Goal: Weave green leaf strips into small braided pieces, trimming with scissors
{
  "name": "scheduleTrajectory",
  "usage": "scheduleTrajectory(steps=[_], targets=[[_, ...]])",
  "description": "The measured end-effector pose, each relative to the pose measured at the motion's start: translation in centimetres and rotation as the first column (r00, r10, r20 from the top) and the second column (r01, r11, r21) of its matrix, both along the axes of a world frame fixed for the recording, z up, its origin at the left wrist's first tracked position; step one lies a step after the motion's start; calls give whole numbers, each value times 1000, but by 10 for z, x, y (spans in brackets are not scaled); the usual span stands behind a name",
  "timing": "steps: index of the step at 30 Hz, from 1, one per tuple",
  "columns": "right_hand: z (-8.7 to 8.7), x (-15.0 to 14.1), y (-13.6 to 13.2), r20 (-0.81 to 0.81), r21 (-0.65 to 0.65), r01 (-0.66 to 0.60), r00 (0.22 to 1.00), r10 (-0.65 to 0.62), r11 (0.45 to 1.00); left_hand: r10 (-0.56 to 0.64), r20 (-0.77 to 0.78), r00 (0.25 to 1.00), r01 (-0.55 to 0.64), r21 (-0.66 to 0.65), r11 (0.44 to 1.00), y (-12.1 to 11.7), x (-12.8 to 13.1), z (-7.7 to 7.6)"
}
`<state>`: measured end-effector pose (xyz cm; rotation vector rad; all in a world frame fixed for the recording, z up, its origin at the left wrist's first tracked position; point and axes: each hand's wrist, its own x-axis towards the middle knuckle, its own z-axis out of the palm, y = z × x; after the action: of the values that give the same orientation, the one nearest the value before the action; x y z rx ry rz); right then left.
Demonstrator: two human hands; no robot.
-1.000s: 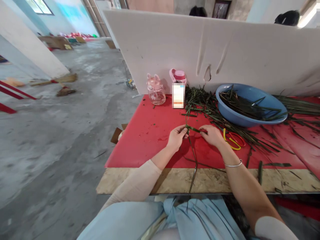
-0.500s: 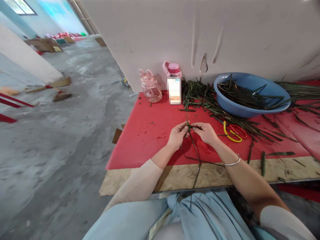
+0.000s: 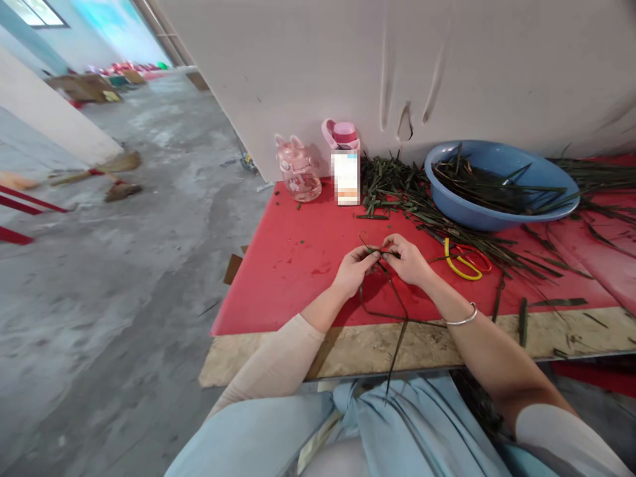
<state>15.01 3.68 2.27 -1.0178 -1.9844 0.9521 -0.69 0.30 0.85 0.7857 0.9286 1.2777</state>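
My left hand (image 3: 358,266) pinches several thin dark green leaf strips (image 3: 397,291) between thumb and fingers, above the red table cover (image 3: 298,265). Against it, fingertips almost meeting, my right hand (image 3: 405,258) is closed on the same strips where they cross. Long ends hang from the crossing, over the wooden table edge (image 3: 348,351) and down toward my apron. Short ends poke up past my left fingers. How the strips are woven at the fingertips is too small to make out. Scissors (image 3: 464,260) with one yellow and one red handle lie right of my right hand.
A blue basin (image 3: 497,215) holding leaf strips stands at the back right. Beside it lies a heap of cut leaf pieces (image 3: 395,182). A pink clear bottle (image 3: 301,175) and a pink-lidded bottle (image 3: 344,134) stand by the white panel (image 3: 322,66). A broom (image 3: 109,165) lies on the floor.
My right hand has lifted slightly, its fingers now bent more over the strips. The hanging strips have swung to the right and spread into a wider loop.
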Motion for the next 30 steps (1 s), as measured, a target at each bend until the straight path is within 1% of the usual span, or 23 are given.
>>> scheduleTrajectory(steps=[2, 6, 10, 12, 14, 15, 17, 20, 22, 24, 25, 26, 27, 29, 30], targets=[[-1, -1, 1, -23, -38, -20, 1000, 19, 999, 19, 6, 1000, -19, 7, 1000, 0, -1, 1], [1, 5, 7, -73, -76, -94, 993, 88, 993, 20, 6, 1000, -19, -30, 999, 1, -4, 5], [2, 16, 14, -79, -101, -133, 989, 125, 986, -5, -51, 999, 5, -10, 1000, 0, -4, 8], [2, 19, 14, -15, -55, -102, 995, 101, 993, -2, -116, 993, 5, 24, 1000, -2, -3, 8], [3, 18, 11, 110, 72, -60, 993, 51, 996, 21, -172, 985, -6, 82, 997, -2, -1, 7], [3, 17, 9, 172, 142, -52, 985, 27, 988, 34, -191, 981, -12, 116, 993, -3, -1, 7], [4, 11, 3, 252, 226, -52, 968, -7, 973, 59, -222, 973, -20, 175, 984, -2, 0, 6], [5, 2, -7, 313, 228, -16, 948, -58, 974, 133, -292, 947, -67, 227, 972, 1, -1, 3], [5, -4, -11, 378, 247, 16, 919, -112, 969, 212, -338, 917, -131, 246, 960, 4, -1, 0], [5, -6, -13, 437, 280, 19, 888, -145, 960, 267, -344, 900, -192, 238, 952, 6, -2, -3], [5, -6, -12, 455, 290, 15, 878, -152, 957, 264, -332, 906, -201, 212, 956, 6, -3, -4], [4, -6, -12, 462, 294, 11, 874, -152, 956, 236, -312, 920, -189, 173, 967, 6, -4, -4], [3, -4, -10, 460, 292, 9, 875, -149, 956, 181, -286, 941, -150, 127, 980, 6, -6, -4], [2, -1, -6, 431, 301, 6, 891, -142, 954, 30, -214, 976, -20, 46, 999, 4, -10, -2], [1, 1, -3, 408, 317, 0, 903, -136, 948, -48, -171, 984, 52, 21, 998, 3, -12, -1]])
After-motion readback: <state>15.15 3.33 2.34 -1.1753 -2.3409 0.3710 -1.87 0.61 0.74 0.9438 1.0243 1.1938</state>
